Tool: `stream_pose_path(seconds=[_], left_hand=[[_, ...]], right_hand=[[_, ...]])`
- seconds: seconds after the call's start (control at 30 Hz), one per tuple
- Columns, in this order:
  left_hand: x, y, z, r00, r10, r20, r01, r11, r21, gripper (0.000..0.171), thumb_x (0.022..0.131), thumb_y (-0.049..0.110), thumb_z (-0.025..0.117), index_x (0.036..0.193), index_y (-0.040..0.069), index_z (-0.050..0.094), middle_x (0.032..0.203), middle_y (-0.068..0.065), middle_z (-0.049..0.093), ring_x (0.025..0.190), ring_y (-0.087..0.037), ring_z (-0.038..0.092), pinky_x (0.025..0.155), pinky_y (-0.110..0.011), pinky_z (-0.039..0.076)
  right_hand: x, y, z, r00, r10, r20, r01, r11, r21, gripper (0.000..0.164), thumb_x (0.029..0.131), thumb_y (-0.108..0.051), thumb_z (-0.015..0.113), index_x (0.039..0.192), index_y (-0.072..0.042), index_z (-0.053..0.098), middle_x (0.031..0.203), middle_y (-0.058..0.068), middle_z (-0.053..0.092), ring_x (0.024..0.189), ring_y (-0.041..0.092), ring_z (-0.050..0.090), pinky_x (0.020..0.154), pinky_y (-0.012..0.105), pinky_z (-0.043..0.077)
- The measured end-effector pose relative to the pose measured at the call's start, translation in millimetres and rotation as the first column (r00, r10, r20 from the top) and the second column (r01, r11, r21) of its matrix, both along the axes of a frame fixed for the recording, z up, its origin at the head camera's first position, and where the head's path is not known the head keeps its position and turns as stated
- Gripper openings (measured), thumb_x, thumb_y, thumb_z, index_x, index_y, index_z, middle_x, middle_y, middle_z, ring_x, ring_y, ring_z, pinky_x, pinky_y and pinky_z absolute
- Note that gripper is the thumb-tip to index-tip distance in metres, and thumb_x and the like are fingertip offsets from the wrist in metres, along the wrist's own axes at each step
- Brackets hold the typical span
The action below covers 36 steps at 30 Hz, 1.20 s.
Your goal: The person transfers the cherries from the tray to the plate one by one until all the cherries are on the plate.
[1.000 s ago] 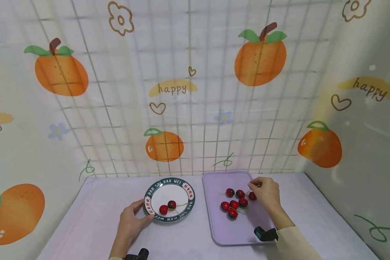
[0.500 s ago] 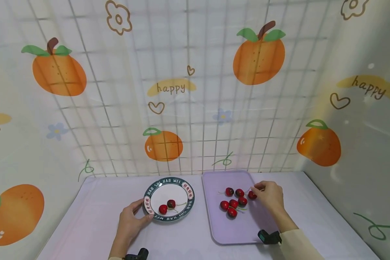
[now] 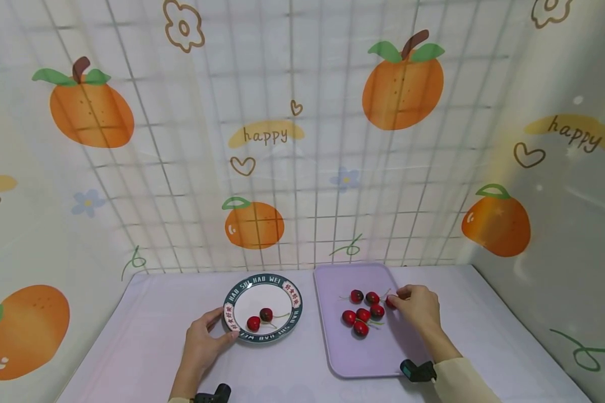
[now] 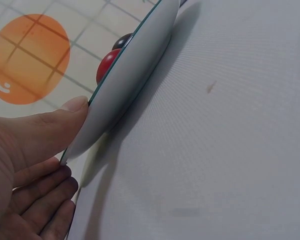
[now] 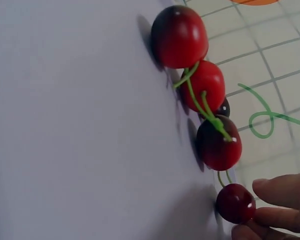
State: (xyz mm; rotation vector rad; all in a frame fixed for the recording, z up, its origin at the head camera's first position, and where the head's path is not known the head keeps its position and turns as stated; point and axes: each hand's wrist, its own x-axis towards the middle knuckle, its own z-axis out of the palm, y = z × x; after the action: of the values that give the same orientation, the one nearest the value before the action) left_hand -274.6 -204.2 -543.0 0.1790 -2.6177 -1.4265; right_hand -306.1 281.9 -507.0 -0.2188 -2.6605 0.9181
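Observation:
A round white plate with a dark green patterned rim holds two red cherries. My left hand pinches its left edge; in the left wrist view the thumb lies on the rim and the fingers are underneath. On the purple tray lie several more cherries with green stems. Over the tray's right side, my right hand has its fingertips around the rightmost cherry, which still rests on the tray. In the head view those fingers partly cover it.
The tray stands right of the plate on a white-covered table. Behind them rises a grid wall under a curtain printed with oranges. Black cameras are strapped to both wrists.
My right hand first drew back a little to the right and lower, then its fingertips closed in on the rightmost cherry. The left hand and plate stay in place.

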Motion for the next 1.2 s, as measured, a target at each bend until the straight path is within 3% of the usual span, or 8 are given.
stream_pose_path(seconds=[0.5,1.2], left_hand=[[-0.2,-0.4,0.2,1.0,0.002,0.001,-0.002,1.0,0.002,0.078,0.075,0.022,0.095,0.143,0.004,0.062,0.149,-0.02,0.06,0.142,-0.042,0.05,0.12,-0.061,0.037],[1.1,0.7,2.6,1.0,0.005,0.002,-0.005,1.0,-0.019,0.08,0.075,0.023,0.095,0.145,0.005,0.061,0.149,-0.019,0.059,0.144,-0.043,0.048,0.12,-0.063,0.036]], right_hand=[[-2.8,-4.7,-1.3,0.999,-0.004,0.051,0.004,1.0,-0.006,0.026,0.089,-0.013,0.082,0.1,0.01,0.075,0.09,0.02,0.076,0.091,0.04,0.067,0.082,0.057,0.052],[1.7,-0.5,5.5,1.0,-0.013,0.019,0.013,1.0,0.004,0.029,0.087,-0.017,0.084,0.1,0.008,0.077,0.088,0.018,0.077,0.092,0.042,0.067,0.083,0.058,0.052]])
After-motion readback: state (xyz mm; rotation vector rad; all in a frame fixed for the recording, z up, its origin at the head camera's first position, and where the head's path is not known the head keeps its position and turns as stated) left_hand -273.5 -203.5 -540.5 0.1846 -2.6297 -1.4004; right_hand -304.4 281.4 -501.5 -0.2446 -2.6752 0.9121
